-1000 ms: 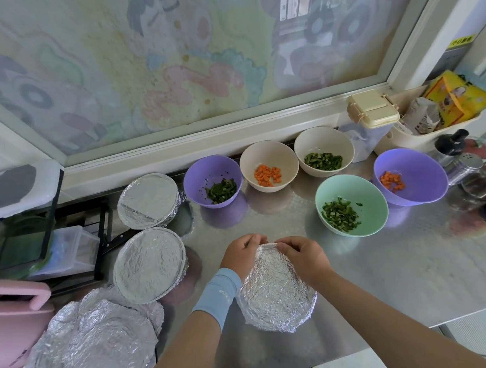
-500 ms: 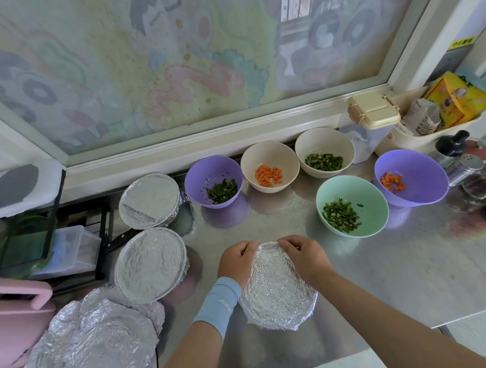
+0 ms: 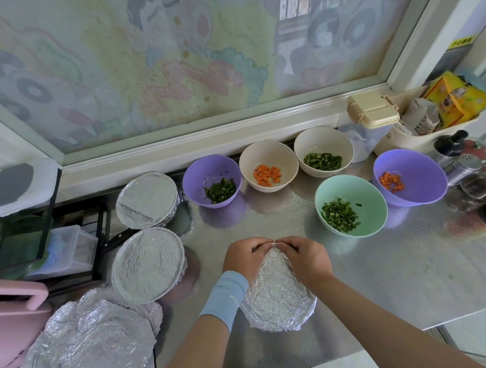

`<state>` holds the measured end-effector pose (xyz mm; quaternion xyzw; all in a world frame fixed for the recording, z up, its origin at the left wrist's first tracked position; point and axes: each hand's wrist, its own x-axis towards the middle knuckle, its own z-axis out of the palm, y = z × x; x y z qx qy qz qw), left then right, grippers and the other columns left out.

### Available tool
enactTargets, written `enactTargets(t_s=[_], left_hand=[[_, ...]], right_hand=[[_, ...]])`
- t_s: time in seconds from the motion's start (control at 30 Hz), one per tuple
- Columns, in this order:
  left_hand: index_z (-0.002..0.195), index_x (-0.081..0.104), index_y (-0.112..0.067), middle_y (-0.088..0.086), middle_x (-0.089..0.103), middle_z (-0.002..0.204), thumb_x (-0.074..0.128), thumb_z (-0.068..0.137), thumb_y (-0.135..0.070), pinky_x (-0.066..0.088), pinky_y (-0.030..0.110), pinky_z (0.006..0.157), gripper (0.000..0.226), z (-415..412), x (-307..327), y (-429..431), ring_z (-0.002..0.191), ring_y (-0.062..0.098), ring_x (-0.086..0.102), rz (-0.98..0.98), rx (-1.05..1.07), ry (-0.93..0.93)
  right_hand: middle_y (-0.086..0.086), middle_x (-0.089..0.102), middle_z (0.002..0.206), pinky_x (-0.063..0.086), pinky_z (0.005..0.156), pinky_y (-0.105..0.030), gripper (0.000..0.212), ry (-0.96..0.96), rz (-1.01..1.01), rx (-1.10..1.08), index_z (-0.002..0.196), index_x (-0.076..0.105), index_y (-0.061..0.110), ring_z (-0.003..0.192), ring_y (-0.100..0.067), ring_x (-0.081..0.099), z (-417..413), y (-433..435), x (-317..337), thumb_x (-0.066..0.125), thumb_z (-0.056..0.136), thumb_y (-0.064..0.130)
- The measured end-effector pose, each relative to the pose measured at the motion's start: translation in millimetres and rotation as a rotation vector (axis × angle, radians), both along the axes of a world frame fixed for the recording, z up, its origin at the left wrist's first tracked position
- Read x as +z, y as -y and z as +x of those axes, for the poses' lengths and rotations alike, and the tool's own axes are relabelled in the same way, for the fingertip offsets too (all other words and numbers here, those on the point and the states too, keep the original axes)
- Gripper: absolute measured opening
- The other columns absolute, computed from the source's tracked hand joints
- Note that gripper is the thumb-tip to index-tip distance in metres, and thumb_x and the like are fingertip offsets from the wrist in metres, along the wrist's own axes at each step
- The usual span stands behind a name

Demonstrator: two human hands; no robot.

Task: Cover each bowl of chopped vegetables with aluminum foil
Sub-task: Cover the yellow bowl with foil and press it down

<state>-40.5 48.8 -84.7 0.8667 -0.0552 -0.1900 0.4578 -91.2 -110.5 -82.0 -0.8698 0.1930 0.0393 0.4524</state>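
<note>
Foil-wrapped bowl (image 3: pixel 278 297) near the front edge of the steel counter (image 3: pixel 381 275), both hands at its far rim. Landmark for everything below: that wrapped bowl.

Far to the left and nearer the counter's front: loose pile of crumpled foil sheets (image 3: pixel 87 344), beside a pink object (image 3: pixel 9 317) at the frame's edge. Left and slightly farther back: second covered bowl (image 3: pixel 148 264), foil stretched flat over the top. Behind that one, toward the window: third covered bowl (image 3: pixel 147 199), just beside it.

On the landmark's far-left rim: left hand (image 3: pixel 244 259), pale blue wristband (image 3: pixel 225 298) on the wrist, fingers curled tight, pinching foil at the rim. On the far-right rim: right hand (image 3: pixel 306 258), fingers likewise curled and pinching foil, fingertips of both hands meeting at the same spot.

Behind, slightly left: small purple bowl (image 3: pixel 212 182) with chopped greens, uncovered. Straight behind: beige bowl (image 3: pixel 269 168) with diced carrot. Behind and right: second beige bowl (image 3: pixel 323 154) with chopped greens. Nearer on the right: mint-green bowl (image 3: pixel 351 206) with chopped greens. Farther right: large purple bowl (image 3: pixel 410 176) with diced carrot. Far right, at the counter's edge: shakers and jars (image 3: pixel 466 166), details blurred.
</note>
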Motion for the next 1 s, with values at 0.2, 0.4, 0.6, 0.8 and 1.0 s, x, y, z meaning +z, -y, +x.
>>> enactTargets(t_s=[0.2,0.4,0.6,0.8,1.0], left_hand=[[0.092,0.078,-0.027,-0.019,0.073,0.085,0.067,0.09,-0.028,0.046,0.007,0.074,0.012,-8,5,3,0.082,-0.008,0.063,0.011,0.102,0.006],[0.104,0.071,-0.033,-0.021,0.068,0.107,0.055,0.091,-0.018,0.048,0.021,0.092,0.026,-10,7,2,0.101,-0.002,0.059,0.112,0.054,0.084],[0.102,0.075,-0.031,-0.016,0.074,0.098,0.064,0.09,-0.03,0.053,0.025,0.086,0.017,-4,3,17,0.09,0.0,0.066,0.052,-0.068,0.095],[0.097,0.077,-0.03,-0.017,0.074,0.09,0.067,0.089,-0.029,0.052,0.02,0.08,0.012,-4,1,17,0.083,-0.003,0.066,0.038,-0.008,0.073],[0.098,0.076,-0.029,-0.015,0.074,0.091,0.064,0.092,-0.03,0.053,0.025,0.079,0.013,-13,2,18,0.083,0.002,0.066,0.114,0.055,0.142]], right_hand=[[0.019,0.072,0.095,0.05,0.081,-0.022,0.016,-0.021,-0.045,0.045,0.101,0.075,0.035,0.089,-0.002,0.064,3,3,0,0.067,0.089,0.042],[0.019,0.069,0.08,0.047,0.068,-0.013,0.006,-0.006,-0.03,-0.05,0.091,0.074,0.033,0.076,0.004,0.062,-5,7,1,0.069,0.088,0.036],[0.019,0.072,0.079,0.053,0.072,-0.023,0.008,-0.004,0.008,-0.063,0.09,0.077,0.035,0.075,0.001,0.064,-3,5,-3,0.069,0.088,0.037],[0.015,0.074,0.081,0.052,0.072,-0.026,0.011,0.006,-0.031,-0.026,0.09,0.077,0.032,0.075,-0.004,0.065,0,6,-4,0.068,0.089,0.038],[0.018,0.07,0.094,0.051,0.078,-0.021,0.016,0.012,-0.05,-0.002,0.104,0.072,0.032,0.085,0.0,0.064,-2,10,-5,0.066,0.09,0.039]])
